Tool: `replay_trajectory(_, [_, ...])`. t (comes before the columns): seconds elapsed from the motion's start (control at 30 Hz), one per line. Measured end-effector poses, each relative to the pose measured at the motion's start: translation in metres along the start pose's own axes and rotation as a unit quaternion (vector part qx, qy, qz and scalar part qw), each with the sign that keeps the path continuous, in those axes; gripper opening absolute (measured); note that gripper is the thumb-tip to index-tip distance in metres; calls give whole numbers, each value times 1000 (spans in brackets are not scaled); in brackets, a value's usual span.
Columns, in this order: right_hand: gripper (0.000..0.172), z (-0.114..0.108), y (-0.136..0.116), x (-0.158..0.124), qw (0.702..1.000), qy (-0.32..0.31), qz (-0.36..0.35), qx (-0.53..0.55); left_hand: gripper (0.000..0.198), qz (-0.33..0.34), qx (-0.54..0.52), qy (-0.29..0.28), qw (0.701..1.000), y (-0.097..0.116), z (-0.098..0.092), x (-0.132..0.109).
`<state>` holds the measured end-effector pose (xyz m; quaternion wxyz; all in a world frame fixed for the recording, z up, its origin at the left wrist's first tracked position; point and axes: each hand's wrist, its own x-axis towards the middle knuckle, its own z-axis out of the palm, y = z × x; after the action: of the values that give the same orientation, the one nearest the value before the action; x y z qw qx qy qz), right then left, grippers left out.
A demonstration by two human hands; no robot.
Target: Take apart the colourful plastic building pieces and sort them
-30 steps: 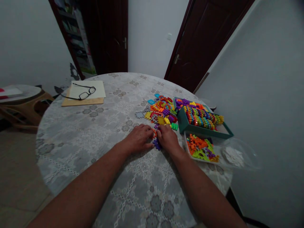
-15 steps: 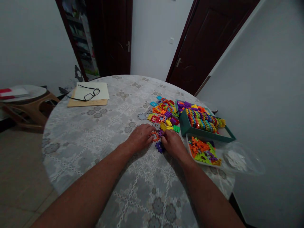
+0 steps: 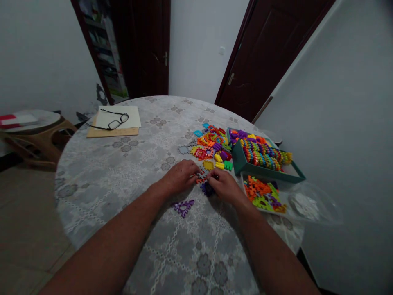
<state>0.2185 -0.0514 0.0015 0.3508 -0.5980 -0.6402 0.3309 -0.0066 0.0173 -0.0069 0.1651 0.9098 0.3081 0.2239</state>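
Glasses [image 3: 114,124] lie by the far left edge of the surface [image 3: 147,162]. The left hand [image 3: 181,175] touches an orange piece [image 3: 201,180] — whether its grip pinches, I cannot tell. Mid-surface, the right hand [image 3: 225,184] has its grip pinching a grey piece [image 3: 203,173] — a green box [image 3: 270,172] stands toward the right edge.

Home interior, seen by me remotely through head camera; dining or living room, cannot tell which. Round table [image 3: 147,164] wears flowered, lace-patterned covering. Behind: dark panelled door [image 3: 267,53], pale wall [image 3: 196,53] with light switch [image 3: 222,50], crowded shelves [image 3: 104,53]. Small wooden-legged stand [image 3: 50,141] on tiled floor [image 3: 27,213]. Eyeglasses [image 3: 114,124] on paper [image 3: 133,116] and heaped plastic toy pieces [image 3: 211,139] tell me household.
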Motion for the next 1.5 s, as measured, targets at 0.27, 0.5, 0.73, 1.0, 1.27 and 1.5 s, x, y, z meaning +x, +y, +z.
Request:
replay_trajectory(0.27, [16, 11, -36, -25, 988, -101, -97, -71, 28, -149, 31, 105, 983, -14, -7, 3])
replay_trajectory(0.5, [38, 45, -67, -50, 920, -232, -129, -290, 27, -165, 35, 81, 982, -11, -8, 5])
replay_trajectory(0.73, [33, 42, -66, -49, 928, -211, -99, -289, 29, -162, 52, 51, 984, -12, -4, 6])
replay_trajectory(1.0, [22, 0, -71, -37, 937, -101, -87, -324, 40, -156, 60, 34, 985, -15, -6, 8])
replay_trajectory(1.27, [13, -110, -41, -51, 949, 195, -22, -246, 42, -135, 55, 37, 989, -18, -4, 9])
replay_trajectory(1.5, [30, -162, 18, -74, 924, 230, 110, -284, 39, -84, 25, 34, 996, -12, 0, 7])
